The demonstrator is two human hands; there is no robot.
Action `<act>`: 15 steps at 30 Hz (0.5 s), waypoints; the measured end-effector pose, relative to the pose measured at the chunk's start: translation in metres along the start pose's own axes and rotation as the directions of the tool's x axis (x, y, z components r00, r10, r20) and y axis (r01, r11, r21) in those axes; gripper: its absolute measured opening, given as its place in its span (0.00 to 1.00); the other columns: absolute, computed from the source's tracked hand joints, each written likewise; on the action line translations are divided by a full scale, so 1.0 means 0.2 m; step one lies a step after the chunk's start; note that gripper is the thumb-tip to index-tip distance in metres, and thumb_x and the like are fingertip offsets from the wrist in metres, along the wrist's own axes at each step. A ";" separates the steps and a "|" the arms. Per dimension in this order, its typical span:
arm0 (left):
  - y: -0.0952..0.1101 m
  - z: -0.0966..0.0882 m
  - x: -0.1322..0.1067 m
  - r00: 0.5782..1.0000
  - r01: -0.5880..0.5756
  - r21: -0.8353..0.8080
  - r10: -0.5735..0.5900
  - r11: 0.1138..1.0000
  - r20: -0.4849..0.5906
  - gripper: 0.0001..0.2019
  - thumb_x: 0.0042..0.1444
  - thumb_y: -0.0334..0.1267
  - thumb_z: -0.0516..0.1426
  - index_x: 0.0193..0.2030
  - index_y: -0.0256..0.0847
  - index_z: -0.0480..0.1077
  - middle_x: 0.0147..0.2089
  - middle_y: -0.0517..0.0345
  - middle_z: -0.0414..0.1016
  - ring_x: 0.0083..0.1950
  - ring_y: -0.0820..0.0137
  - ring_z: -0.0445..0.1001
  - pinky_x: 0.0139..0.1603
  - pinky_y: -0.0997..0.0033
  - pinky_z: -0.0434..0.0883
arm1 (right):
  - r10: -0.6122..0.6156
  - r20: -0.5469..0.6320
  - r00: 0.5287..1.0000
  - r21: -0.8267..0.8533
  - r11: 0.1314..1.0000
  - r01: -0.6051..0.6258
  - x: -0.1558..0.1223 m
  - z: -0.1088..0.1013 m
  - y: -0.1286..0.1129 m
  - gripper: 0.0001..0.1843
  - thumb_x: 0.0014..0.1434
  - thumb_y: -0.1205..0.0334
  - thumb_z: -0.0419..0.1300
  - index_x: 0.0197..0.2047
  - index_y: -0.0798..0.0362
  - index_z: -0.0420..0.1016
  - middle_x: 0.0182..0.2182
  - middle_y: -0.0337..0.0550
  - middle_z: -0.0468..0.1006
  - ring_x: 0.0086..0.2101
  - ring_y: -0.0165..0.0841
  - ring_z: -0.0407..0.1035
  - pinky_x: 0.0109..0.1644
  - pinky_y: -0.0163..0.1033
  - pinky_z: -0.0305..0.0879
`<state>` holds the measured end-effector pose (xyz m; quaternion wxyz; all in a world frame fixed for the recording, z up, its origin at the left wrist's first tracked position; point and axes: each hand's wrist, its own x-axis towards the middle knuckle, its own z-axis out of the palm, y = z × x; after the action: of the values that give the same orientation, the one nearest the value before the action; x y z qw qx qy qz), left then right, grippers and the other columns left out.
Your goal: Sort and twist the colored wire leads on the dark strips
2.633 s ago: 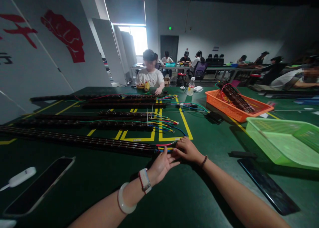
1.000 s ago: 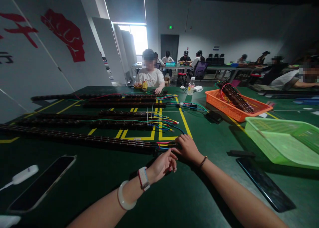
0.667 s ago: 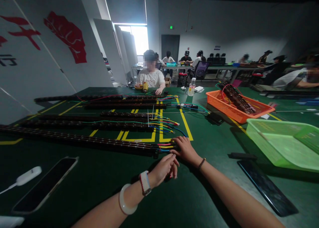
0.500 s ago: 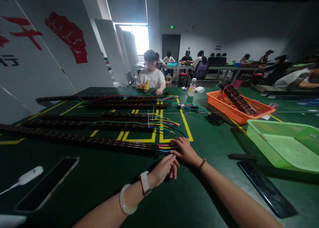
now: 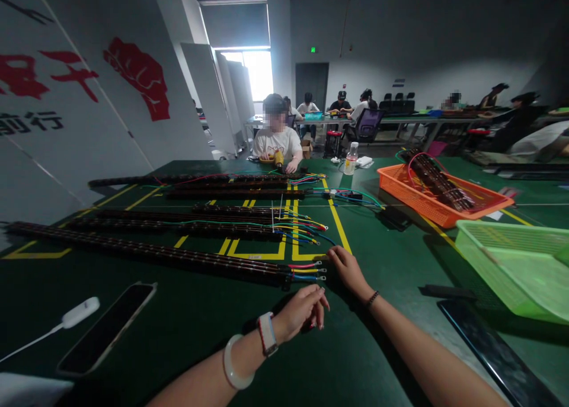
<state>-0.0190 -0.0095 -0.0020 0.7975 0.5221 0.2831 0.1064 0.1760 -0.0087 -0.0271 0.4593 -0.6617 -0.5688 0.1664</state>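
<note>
A long dark cable bundle [image 5: 178, 254] lies across the table, with red, yellow and blue wires [image 5: 306, 271] ending in ring terminals at its right end. My left hand [image 5: 304, 313] hovers just in front of those ends, fingers loosely bent and apart, holding nothing. To the right of the terminals is my right hand [image 5: 349, 269], its fingers bent down toward the table, apart from the three wires. I see nothing in it, though its fingertips are partly hidden. Behind, a similar bundle [image 5: 240, 226] fans out its coloured wires; a blue one ends near my right fingertips.
A green basket [image 5: 493, 271] and an orange basket [image 5: 427, 208] holding a dark bundle stand at right. Phones [image 5: 106, 330] lie on both sides. A white plug-like device [image 5: 80, 312] sits at left, a bottle [image 5: 351, 159] at the back. A person [image 5: 278, 137] sits opposite.
My right hand has come off the wire ends and moved right, uncovering the ring terminals. My left hand has drawn slightly away from them. The view has shifted a little left.
</note>
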 end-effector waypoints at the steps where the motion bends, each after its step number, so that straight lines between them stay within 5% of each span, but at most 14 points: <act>1: 0.00 0.00 0.00 1.000 -0.005 0.006 0.005 1.000 -0.003 0.17 0.57 0.52 0.50 0.32 0.38 0.62 0.16 0.65 0.64 0.18 0.77 0.63 0.20 0.75 0.48 | -0.006 0.010 1.000 -0.003 1.000 0.006 0.00 0.00 0.00 0.16 0.63 0.51 0.47 0.35 0.52 0.68 0.32 0.42 0.74 0.34 0.35 0.67 0.40 0.39 0.63; 15: 0.02 0.03 -0.04 0.995 -0.090 0.133 0.084 0.987 0.046 0.18 0.57 0.53 0.49 0.30 0.39 0.64 0.18 0.63 0.64 0.19 0.76 0.63 0.20 0.76 0.52 | -0.024 0.104 0.994 0.007 1.000 0.024 0.01 0.01 0.01 0.15 0.59 0.50 0.54 0.37 0.53 0.73 0.34 0.45 0.75 0.36 0.37 0.68 0.40 0.41 0.65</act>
<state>-0.0219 -0.0171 0.0069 0.7603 0.5889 0.2506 0.1113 0.1753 -0.0059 -0.0290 0.4330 -0.6440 -0.5993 0.1967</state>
